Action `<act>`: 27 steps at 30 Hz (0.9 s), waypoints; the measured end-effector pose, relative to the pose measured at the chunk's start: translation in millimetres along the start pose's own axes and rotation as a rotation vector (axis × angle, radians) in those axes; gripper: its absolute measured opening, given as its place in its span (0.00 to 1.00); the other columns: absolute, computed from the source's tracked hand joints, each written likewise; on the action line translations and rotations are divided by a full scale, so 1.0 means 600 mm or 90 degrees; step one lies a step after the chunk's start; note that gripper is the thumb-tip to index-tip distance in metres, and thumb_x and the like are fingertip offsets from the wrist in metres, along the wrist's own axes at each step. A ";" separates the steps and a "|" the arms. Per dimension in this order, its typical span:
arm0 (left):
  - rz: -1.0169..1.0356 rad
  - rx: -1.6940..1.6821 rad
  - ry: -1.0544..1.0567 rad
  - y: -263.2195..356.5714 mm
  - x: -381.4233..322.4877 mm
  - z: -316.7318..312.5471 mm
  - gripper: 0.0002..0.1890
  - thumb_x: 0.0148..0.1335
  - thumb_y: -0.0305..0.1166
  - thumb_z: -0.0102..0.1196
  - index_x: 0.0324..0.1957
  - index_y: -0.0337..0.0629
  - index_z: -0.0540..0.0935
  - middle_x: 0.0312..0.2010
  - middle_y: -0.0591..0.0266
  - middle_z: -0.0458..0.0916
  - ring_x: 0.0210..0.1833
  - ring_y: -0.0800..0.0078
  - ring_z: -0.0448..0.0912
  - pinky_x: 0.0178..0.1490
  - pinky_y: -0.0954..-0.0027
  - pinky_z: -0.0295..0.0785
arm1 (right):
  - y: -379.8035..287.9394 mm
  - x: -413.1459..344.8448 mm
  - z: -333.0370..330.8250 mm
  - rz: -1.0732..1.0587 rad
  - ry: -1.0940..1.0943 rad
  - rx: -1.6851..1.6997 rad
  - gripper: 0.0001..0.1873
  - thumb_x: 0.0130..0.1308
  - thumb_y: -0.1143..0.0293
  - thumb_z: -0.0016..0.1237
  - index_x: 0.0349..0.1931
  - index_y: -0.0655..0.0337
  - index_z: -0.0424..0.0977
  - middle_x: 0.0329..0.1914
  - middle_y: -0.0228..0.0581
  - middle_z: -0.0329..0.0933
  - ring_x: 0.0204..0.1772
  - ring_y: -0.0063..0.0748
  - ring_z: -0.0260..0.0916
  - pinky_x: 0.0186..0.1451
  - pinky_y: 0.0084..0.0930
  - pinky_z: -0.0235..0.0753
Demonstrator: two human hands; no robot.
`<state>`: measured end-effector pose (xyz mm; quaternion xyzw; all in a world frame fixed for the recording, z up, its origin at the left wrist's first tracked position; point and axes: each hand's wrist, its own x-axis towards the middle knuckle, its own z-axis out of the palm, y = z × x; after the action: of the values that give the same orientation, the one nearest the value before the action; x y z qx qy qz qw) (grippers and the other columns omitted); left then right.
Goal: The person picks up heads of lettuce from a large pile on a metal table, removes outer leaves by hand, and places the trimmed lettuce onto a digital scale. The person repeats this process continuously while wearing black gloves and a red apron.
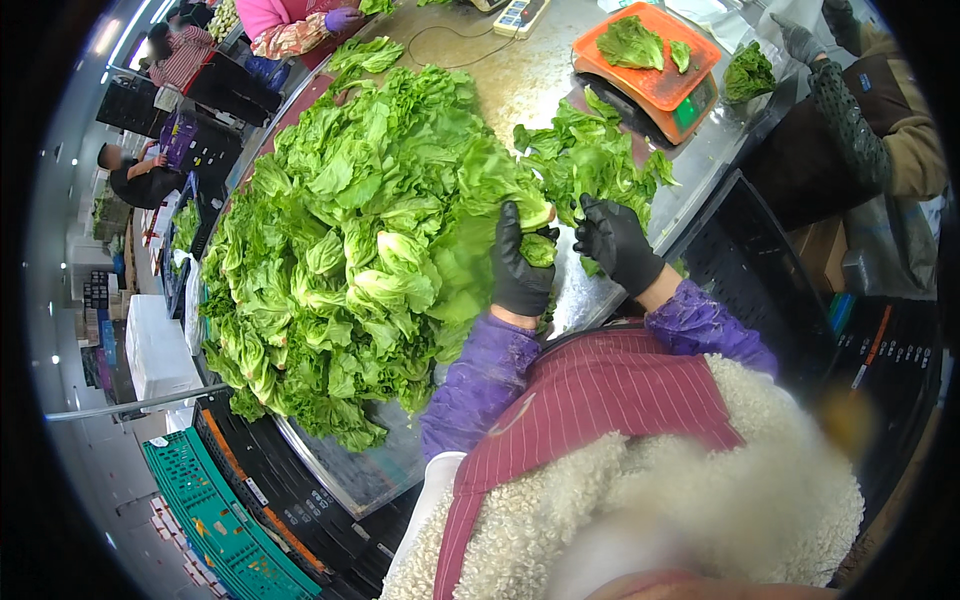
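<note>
In black gloves, my left hand (519, 277) grips a green leafy lettuce head (536, 212) near its cut stem end, which points right. A piece of leaf (538, 251) shows below the stem, between the thumb and fingers. My right hand (621, 247) is just right of the stem, apart from it, with the fingers curled and drawn together. Whether a bit of leaf is pinched in those fingertips cannot be told. A large heap of lettuce (337, 232) spreads to the left of my hands. Loose leaves (592, 157) lie beyond my right hand on the metal table (465, 45).
Beyond the loose leaves stands an orange scale (679, 124) whose orange tray (645, 26) holds lettuce leaves. A power strip (521, 16) with a cord lies farther back. Co-workers are at the right and top. Black crates (739, 247) and a green crate (225, 525) flank the table.
</note>
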<state>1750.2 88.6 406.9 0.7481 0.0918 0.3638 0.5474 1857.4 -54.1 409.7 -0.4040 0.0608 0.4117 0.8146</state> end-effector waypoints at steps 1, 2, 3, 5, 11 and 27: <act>0.058 0.034 0.007 -0.006 0.002 -0.004 0.27 0.69 0.21 0.57 0.69 0.38 0.72 0.52 0.52 0.87 0.51 0.65 0.86 0.55 0.65 0.82 | -0.006 0.001 -0.002 -0.075 0.007 -0.185 0.15 0.74 0.64 0.57 0.54 0.60 0.74 0.40 0.34 0.80 0.41 0.26 0.77 0.44 0.30 0.78; 0.038 -0.010 0.017 -0.010 0.002 -0.007 0.28 0.69 0.21 0.57 0.71 0.38 0.71 0.54 0.51 0.86 0.52 0.66 0.86 0.55 0.66 0.82 | -0.014 -0.002 0.000 -0.143 0.034 -0.364 0.17 0.73 0.64 0.58 0.56 0.61 0.74 0.42 0.35 0.80 0.42 0.26 0.77 0.46 0.29 0.78; -0.027 -0.071 0.005 -0.013 0.002 -0.009 0.28 0.69 0.21 0.57 0.71 0.38 0.71 0.54 0.51 0.86 0.52 0.66 0.86 0.55 0.65 0.82 | -0.022 -0.005 0.007 -0.179 0.092 -0.562 0.19 0.72 0.65 0.59 0.58 0.62 0.74 0.44 0.36 0.81 0.43 0.27 0.77 0.47 0.29 0.78; -0.208 -0.234 0.007 -0.014 -0.002 -0.010 0.21 0.73 0.28 0.53 0.67 0.38 0.73 0.52 0.54 0.85 0.51 0.67 0.84 0.55 0.67 0.81 | -0.041 -0.024 0.027 -0.354 -0.031 -0.610 0.25 0.68 0.65 0.63 0.61 0.66 0.72 0.48 0.38 0.80 0.47 0.28 0.77 0.50 0.28 0.79; -0.030 0.010 -0.142 -0.011 -0.009 -0.013 0.19 0.76 0.38 0.49 0.59 0.34 0.77 0.49 0.58 0.84 0.49 0.67 0.82 0.57 0.66 0.78 | -0.077 -0.064 0.082 -0.361 -0.147 -0.766 0.23 0.60 0.62 0.70 0.50 0.64 0.76 0.39 0.38 0.75 0.38 0.32 0.72 0.43 0.31 0.75; 0.121 0.141 -0.184 0.003 0.017 -0.027 0.38 0.61 0.30 0.66 0.71 0.31 0.66 0.51 0.49 0.83 0.47 0.59 0.85 0.54 0.62 0.82 | -0.056 -0.081 0.063 -0.582 -0.042 -0.833 0.19 0.63 0.59 0.65 0.46 0.63 0.78 0.51 0.51 0.76 0.49 0.50 0.78 0.49 0.44 0.80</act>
<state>1746.3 105.5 415.2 0.8535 -0.0191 0.2906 0.4322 1840.8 -68.6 476.5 -0.7727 -0.3891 0.0010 0.5016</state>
